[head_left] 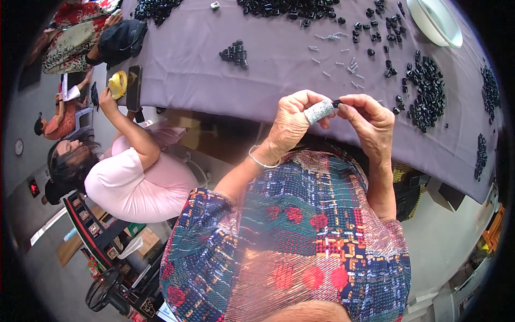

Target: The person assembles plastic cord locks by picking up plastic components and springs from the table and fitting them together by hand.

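Both hands [332,115] raised together — fingertips pinching a small black part [336,102].

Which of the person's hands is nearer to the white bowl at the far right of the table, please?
Right. The right hand sits below and left of the white bowl; the left hand, with a taped thumb, is farther left.

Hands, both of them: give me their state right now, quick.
Left hand: closed, with a wrapped finger against a small black part.
Right hand: closed, pinching the same small black part from the other side.
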Tool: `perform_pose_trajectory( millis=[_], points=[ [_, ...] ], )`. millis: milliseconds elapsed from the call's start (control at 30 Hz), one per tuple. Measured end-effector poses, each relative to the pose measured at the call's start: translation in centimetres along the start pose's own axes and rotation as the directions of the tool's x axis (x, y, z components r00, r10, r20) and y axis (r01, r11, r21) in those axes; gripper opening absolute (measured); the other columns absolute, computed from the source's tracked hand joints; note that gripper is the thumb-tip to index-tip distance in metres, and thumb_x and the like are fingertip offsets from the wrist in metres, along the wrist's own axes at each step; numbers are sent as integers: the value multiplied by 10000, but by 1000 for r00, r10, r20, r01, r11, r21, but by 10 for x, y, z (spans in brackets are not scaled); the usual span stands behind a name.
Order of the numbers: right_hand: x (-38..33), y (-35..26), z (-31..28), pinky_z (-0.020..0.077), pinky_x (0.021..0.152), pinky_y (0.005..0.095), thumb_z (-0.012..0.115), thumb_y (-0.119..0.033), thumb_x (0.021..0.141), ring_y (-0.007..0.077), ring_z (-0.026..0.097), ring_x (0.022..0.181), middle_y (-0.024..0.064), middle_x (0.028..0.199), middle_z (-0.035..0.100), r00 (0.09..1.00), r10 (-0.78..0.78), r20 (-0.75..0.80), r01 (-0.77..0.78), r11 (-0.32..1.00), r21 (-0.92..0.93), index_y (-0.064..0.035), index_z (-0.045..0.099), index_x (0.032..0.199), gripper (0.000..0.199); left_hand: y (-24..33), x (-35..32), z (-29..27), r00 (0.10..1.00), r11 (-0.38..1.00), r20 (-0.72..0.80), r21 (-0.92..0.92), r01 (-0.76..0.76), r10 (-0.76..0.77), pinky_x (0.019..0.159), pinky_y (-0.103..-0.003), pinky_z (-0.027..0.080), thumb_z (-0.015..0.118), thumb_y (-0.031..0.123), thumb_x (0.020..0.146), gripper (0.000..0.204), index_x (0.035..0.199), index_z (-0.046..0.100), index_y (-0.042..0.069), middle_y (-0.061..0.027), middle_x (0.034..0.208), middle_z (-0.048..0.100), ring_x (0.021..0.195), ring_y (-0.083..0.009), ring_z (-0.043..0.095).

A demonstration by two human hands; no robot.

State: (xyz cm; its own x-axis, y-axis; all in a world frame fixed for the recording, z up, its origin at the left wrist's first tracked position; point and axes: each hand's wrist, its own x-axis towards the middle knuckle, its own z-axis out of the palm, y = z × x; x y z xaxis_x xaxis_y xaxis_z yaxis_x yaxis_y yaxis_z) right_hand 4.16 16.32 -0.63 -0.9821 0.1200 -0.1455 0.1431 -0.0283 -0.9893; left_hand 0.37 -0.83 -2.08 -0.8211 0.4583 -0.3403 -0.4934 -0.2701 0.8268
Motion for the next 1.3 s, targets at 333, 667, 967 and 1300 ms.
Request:
perform_pose_trajectory(
  millis=[333,667,967,1300],
  points=[
    [7,8,1,512,694,205,669,-29,848,83,622,749,42,843,675,998,45,46,-49,995,87,27,658,996,159,-11,1,-5,991,941,31,-311,132,-129,632,-241,521,579,67,904,127,999,587,-16,-86,865,644,712,-118,613],
    [10,5,0,496,709,199,661,-26,855,71,603,772,22,868,655,998,43,45,-45,998,54,28,640,1013,168,-16,6,-6,985,909,80,-382,169,-150,676,-265,515,551,59,911,154,1050,580,0,-69,909,637,768,-122,612],
    [5,5,8,467,745,235,663,66,747,99,566,800,28,886,567,965,-262,29,259,925,-278,24,579,1091,357,-6,9,8,919,748,117,-547,376,-376,715,-260,507,610,161,888,188,1040,627,52,-32,991,651,885,-116,614],
    [4,-2,-5,487,670,265,695,20,710,164,589,734,84,867,590,910,-398,117,404,783,-473,8,600,1007,312,-9,10,5,860,600,293,-622,503,-418,695,-271,518,609,149,883,173,1013,638,39,-46,970,656,846,-129,625]
  ],
)
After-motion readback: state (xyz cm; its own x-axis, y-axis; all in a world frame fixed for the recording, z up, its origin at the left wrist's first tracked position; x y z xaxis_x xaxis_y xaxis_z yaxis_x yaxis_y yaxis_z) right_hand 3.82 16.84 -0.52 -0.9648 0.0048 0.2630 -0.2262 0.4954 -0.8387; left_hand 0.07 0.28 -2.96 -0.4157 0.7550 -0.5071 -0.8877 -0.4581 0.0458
